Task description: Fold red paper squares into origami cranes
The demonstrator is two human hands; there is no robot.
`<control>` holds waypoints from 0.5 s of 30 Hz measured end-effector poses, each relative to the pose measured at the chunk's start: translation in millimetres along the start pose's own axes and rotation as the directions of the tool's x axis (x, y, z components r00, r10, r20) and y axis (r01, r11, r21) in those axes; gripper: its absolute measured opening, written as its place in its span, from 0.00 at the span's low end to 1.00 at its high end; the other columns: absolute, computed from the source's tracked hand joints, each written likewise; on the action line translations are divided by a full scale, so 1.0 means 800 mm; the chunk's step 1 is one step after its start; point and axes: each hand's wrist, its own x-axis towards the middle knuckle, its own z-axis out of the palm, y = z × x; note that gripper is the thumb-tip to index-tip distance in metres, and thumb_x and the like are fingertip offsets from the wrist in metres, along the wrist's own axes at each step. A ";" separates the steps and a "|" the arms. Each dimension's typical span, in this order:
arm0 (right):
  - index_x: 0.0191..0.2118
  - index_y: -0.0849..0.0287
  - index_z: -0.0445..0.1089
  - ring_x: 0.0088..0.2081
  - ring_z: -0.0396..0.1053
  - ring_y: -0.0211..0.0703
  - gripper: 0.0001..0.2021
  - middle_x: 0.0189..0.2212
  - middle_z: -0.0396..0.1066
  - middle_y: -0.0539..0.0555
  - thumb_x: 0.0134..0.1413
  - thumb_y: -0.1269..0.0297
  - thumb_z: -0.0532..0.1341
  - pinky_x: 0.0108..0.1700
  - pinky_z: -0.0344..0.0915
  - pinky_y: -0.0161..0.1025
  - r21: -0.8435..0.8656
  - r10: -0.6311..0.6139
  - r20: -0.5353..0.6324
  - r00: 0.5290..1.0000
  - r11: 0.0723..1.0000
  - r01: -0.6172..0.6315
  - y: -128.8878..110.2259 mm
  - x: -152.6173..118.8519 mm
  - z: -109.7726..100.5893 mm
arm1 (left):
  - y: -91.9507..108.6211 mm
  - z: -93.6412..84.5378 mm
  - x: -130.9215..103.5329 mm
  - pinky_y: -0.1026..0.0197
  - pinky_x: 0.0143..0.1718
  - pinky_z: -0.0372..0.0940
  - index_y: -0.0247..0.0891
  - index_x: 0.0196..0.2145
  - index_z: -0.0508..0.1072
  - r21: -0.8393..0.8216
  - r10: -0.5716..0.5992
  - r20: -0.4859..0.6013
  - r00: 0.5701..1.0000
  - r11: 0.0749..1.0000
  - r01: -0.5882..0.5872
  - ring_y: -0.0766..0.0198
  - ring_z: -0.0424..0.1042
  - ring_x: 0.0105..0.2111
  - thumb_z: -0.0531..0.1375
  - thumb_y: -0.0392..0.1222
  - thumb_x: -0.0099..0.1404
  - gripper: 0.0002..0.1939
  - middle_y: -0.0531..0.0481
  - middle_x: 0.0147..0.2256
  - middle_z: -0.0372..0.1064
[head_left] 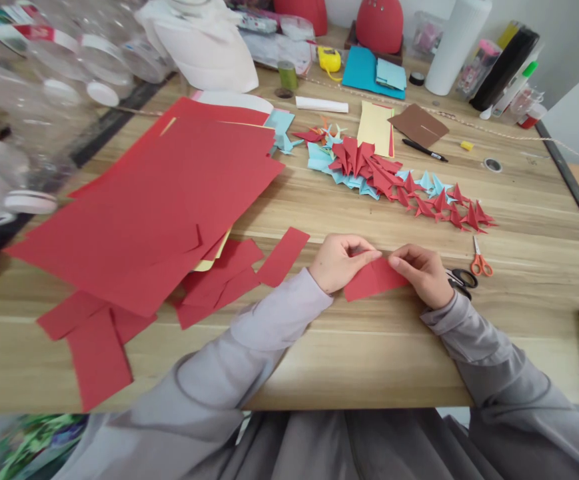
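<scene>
An indoor papercraft workspace was indicated, though whether it was housed in a home or a studio could not be told. A wood-grain bench (369, 373) was backed by a pale wall (564, 47) at two o'clock. Large red sheets (169, 200) were piled towards nine o'clock, folded paper pieces (356, 160) were clustered at two, and orange scissors (478, 255) were laid at three. A yellow tape measure (330, 59) was placed near twelve, and clear plastic bottles (76, 67) were crowded at ten.
</scene>
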 end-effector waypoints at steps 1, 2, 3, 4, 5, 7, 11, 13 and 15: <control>0.27 0.60 0.70 0.24 0.62 0.34 0.14 0.22 0.69 0.50 0.46 0.53 0.65 0.26 0.60 0.33 -0.017 -0.004 0.030 1.000 1.000 0.005 0.001 0.000 0.001 | 0.000 0.003 -0.001 0.65 0.27 0.63 0.34 0.22 0.75 -0.003 0.002 0.012 1.000 1.000 -0.002 0.67 0.68 0.23 0.64 0.41 0.51 0.07 0.50 0.22 0.73; 0.27 0.61 0.70 0.24 0.62 0.34 0.14 0.22 0.69 0.50 0.46 0.53 0.64 0.26 0.60 0.33 -0.031 -0.007 0.045 0.999 0.999 0.009 0.002 -0.001 0.002 | -0.001 0.006 -0.002 0.65 0.27 0.63 0.34 0.22 0.75 -0.011 0.004 0.025 1.000 1.000 -0.004 0.67 0.68 0.24 0.64 0.41 0.51 0.07 0.50 0.23 0.73; 0.27 0.61 0.70 0.24 0.62 0.34 0.14 0.22 0.69 0.50 0.47 0.53 0.64 0.26 0.60 0.33 -0.040 -0.008 0.044 0.999 0.999 0.010 0.003 -0.001 0.003 | -0.002 0.007 -0.002 0.64 0.28 0.64 0.33 0.23 0.76 -0.022 0.006 0.039 0.999 1.000 -0.005 0.67 0.69 0.24 0.64 0.42 0.51 0.08 0.49 0.23 0.73; 0.26 0.61 0.70 0.24 0.62 0.34 0.14 0.21 0.69 0.50 0.47 0.53 0.64 0.26 0.60 0.33 -0.041 -0.009 0.029 1.000 0.999 0.010 0.004 -0.002 0.003 | -0.003 0.008 -0.002 0.64 0.29 0.65 0.33 0.25 0.76 -0.035 0.009 0.055 0.998 0.999 -0.007 0.66 0.70 0.26 0.64 0.42 0.50 0.08 0.49 0.25 0.74; 0.26 0.61 0.70 0.23 0.61 0.34 0.15 0.21 0.68 0.50 0.47 0.52 0.63 0.26 0.59 0.33 -0.037 -0.007 0.010 1.000 0.999 0.007 0.006 -0.002 0.004 | -0.004 0.008 -0.002 0.63 0.31 0.66 0.33 0.27 0.76 -0.050 0.011 0.067 0.998 0.999 -0.008 0.65 0.71 0.27 0.65 0.42 0.50 0.09 0.48 0.27 0.75; 0.26 0.61 0.69 0.22 0.60 0.33 0.15 0.20 0.67 0.49 0.47 0.51 0.63 0.25 0.58 0.33 -0.019 -0.001 -0.015 1.000 1.000 0.001 0.008 -0.002 0.004 | -0.007 0.008 -0.002 0.61 0.34 0.67 0.33 0.32 0.76 -0.074 0.014 0.088 0.996 0.997 -0.008 0.63 0.72 0.31 0.66 0.40 0.48 0.12 0.46 0.32 0.76; 0.26 0.60 0.68 0.22 0.58 0.33 0.16 0.20 0.65 0.48 0.47 0.51 0.63 0.25 0.56 0.33 -0.003 -0.005 -0.010 1.000 1.000 0.005 0.008 -0.002 0.006 | -0.010 0.009 0.000 0.59 0.37 0.68 0.32 0.37 0.74 -0.087 0.004 0.100 0.995 0.996 0.005 0.61 0.74 0.34 0.65 0.39 0.48 0.16 0.44 0.35 0.76; 0.27 0.60 0.68 0.22 0.58 0.33 0.15 0.21 0.65 0.48 0.48 0.51 0.63 0.25 0.56 0.33 -0.009 -0.004 0.021 1.000 1.000 0.004 0.008 -0.002 0.005 | -0.010 0.010 0.000 0.59 0.38 0.68 0.33 0.37 0.74 -0.085 0.008 0.093 0.996 0.996 0.000 0.60 0.74 0.35 0.65 0.38 0.48 0.16 0.44 0.35 0.76; 0.27 0.61 0.67 0.23 0.58 0.33 0.15 0.21 0.65 0.48 0.49 0.52 0.62 0.25 0.56 0.33 -0.044 -0.006 0.048 0.999 0.999 0.008 0.008 -0.002 0.005 | -0.009 0.011 -0.001 0.58 0.40 0.68 0.33 0.36 0.74 -0.093 0.013 0.085 0.996 0.996 -0.006 0.60 0.74 0.36 0.65 0.36 0.47 0.15 0.44 0.36 0.76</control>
